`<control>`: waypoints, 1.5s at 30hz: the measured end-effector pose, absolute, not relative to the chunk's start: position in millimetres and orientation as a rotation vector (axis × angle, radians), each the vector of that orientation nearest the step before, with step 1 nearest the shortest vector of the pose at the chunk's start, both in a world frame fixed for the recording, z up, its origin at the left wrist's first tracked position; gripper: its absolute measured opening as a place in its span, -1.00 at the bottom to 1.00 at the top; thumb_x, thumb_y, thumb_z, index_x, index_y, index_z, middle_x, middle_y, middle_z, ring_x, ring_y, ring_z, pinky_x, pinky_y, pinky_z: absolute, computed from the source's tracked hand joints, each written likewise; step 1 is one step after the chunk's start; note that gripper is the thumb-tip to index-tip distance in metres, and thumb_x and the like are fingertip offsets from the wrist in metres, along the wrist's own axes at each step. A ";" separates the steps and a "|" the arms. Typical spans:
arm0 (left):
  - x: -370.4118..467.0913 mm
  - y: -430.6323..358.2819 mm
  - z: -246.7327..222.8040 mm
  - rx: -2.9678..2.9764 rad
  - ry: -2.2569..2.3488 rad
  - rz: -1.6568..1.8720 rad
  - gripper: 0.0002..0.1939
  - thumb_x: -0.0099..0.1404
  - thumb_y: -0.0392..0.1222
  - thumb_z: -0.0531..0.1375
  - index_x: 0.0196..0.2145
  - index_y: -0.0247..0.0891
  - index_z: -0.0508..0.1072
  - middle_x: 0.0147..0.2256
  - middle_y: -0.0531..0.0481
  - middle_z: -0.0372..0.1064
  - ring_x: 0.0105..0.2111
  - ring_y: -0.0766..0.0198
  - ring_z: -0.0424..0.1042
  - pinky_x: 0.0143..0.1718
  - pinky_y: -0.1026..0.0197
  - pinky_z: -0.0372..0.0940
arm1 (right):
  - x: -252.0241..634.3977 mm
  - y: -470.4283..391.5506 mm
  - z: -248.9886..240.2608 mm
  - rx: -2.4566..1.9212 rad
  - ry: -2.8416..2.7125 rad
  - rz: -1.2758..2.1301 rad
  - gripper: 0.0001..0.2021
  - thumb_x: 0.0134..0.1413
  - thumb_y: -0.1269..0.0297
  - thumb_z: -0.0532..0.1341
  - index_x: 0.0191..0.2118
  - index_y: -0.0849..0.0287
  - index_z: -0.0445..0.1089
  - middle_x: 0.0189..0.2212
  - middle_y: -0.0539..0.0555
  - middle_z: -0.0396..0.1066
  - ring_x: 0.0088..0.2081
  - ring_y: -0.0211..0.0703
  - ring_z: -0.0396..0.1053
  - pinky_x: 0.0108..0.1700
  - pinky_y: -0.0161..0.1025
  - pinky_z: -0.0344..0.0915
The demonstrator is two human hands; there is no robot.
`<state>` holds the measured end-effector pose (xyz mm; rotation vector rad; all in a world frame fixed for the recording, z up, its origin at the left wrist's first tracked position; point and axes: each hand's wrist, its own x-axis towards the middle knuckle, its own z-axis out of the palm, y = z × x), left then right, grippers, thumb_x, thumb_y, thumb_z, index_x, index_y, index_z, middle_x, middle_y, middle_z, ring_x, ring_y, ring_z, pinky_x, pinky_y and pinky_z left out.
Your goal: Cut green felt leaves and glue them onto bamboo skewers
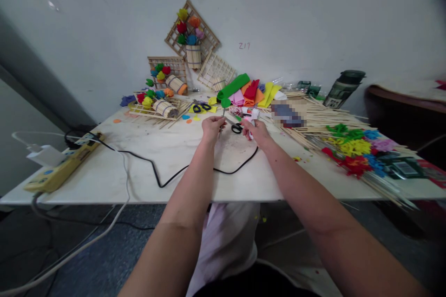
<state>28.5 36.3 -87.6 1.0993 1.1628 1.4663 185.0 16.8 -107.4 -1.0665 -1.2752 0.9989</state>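
My left hand (212,126) is pinched shut on a thin stick (223,118) with a green felt piece (226,102) at its top, out over the middle of the white table (139,171). It feels like nothing at all, I'd judge: a skewer, stiff but easy to snap, so I hold it low on the shaft and leave the soft felt alone. My right hand (257,132) is wrapped around a glue gun (253,117), fingers closed on its body, its black cord (195,167) trailing back across the table toward me. That's the heavier piece, hard plastic, and I'd reckon the nozzle is hot, so the grip stays on the handle. Black-handled scissors (237,127) lie just between my two hands. Bundled sticks (324,120) and felt flowers (351,148) sit off to my right.
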 end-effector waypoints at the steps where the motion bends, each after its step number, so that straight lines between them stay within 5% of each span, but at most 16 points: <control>1: 28.5 36.1 -87.4 1.098 1.165 1.469 -0.85 -0.04 -0.23 0.28 -0.56 -0.36 0.40 -0.65 0.01 0.34 -0.67 0.44 0.24 -0.59 0.33 0.08 | 185.3 16.6 -107.2 -1.059 -1.269 0.998 -0.59 -0.19 -0.09 0.25 -0.48 0.23 0.31 -0.75 -0.08 0.26 -0.77 -0.41 0.10 -0.75 -0.40 0.01; 45: 24.4 45.2 -97.6 1.013 0.946 1.373 -0.77 -0.07 -0.13 0.30 -0.48 -0.34 0.43 -0.57 0.00 0.38 -0.62 0.45 0.29 -0.57 0.36 0.14 | 187.4 16.9 -108.3 -1.002 -1.309 1.057 -0.59 -0.15 -0.09 0.23 -0.48 0.23 0.32 -0.72 -0.05 0.29 -0.76 -0.40 0.12 -0.74 -0.39 0.01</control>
